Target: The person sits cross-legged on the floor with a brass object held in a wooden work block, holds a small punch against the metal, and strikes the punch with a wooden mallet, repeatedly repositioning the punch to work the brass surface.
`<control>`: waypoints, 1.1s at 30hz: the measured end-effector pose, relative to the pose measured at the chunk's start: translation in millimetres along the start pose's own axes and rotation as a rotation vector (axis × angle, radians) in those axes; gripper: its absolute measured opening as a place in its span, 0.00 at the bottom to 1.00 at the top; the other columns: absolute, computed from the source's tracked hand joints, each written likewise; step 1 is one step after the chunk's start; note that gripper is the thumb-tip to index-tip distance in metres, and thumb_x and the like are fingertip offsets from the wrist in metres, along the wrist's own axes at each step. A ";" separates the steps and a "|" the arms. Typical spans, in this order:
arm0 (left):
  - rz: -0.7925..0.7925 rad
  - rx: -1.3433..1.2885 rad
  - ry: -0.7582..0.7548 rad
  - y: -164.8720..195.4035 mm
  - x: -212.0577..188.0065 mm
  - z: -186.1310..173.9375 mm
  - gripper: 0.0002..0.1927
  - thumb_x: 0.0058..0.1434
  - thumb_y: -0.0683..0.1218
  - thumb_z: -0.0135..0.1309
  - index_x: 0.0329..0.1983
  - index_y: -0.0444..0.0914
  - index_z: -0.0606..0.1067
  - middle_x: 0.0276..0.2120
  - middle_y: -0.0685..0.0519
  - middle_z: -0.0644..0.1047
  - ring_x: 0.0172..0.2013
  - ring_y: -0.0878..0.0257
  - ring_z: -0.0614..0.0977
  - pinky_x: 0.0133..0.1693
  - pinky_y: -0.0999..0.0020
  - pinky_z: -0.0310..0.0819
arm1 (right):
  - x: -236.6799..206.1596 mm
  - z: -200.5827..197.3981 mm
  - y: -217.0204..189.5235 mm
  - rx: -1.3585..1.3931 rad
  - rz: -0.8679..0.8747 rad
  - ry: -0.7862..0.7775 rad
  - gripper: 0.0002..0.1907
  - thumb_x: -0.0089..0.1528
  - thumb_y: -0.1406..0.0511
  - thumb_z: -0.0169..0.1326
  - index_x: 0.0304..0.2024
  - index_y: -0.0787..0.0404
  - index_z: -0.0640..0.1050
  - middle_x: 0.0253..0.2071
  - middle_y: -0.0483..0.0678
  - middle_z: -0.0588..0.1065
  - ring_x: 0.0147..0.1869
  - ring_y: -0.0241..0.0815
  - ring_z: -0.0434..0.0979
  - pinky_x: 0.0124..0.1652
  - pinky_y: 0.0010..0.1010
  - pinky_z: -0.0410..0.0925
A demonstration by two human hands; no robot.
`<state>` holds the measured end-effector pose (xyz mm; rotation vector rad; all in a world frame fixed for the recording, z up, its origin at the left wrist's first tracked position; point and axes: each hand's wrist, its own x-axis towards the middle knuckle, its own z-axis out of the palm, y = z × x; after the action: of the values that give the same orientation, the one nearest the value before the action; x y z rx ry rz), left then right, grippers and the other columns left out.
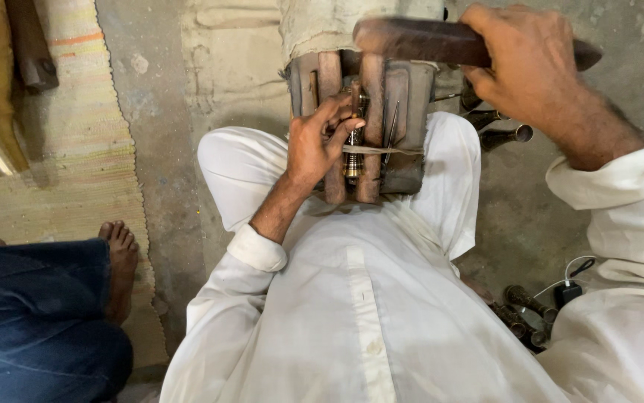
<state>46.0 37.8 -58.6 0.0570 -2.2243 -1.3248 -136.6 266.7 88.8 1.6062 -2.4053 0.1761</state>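
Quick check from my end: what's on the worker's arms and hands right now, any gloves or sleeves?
No gloves: both the left hand and right hand are bare, fingers uncovered. Each arm wears a loose white long sleeve with a buttoned-style cuff, pushed back to leave the forearms exposed. No watch or rings visible.

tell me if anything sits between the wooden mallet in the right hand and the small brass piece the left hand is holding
Nothing visible does. The right hand holds the wooden mallet raised above the brass piece, which the left hand steadies between two wooden bars. Only the left fingers lie close beside it.
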 end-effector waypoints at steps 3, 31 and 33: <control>-0.145 0.014 -0.055 -1.1 -0.2 -1.3 0.22 0.63 0.44 0.67 0.58 0.36 0.75 0.41 0.47 0.86 0.37 0.64 0.89 0.37 0.69 0.82 | -0.3 -3.9 -2.5 -0.146 -0.060 0.049 0.15 0.56 0.68 0.66 0.45 0.57 0.78 0.34 0.45 0.77 0.40 0.45 0.79 0.42 0.36 0.69; 0.024 -0.010 -0.215 -11.3 19.2 -14.5 0.20 0.65 0.43 0.65 0.59 0.38 0.75 0.39 0.47 0.84 0.47 0.58 0.89 0.44 0.64 0.87 | -33.7 26.0 10.7 0.105 0.172 -0.118 0.16 0.61 0.66 0.68 0.50 0.59 0.80 0.32 0.49 0.78 0.37 0.49 0.79 0.40 0.43 0.68; 0.068 0.056 -0.231 -10.2 21.3 -14.7 0.20 0.64 0.44 0.65 0.57 0.38 0.75 0.43 0.47 0.86 0.42 0.58 0.89 0.43 0.63 0.86 | -31.7 26.0 8.4 0.113 0.181 -0.055 0.15 0.60 0.67 0.68 0.48 0.60 0.80 0.32 0.49 0.77 0.38 0.51 0.78 0.39 0.43 0.67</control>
<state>32.4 14.3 -52.5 -0.1569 -2.4323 -1.2876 -136.3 292.2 55.7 1.4542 -2.6267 0.3091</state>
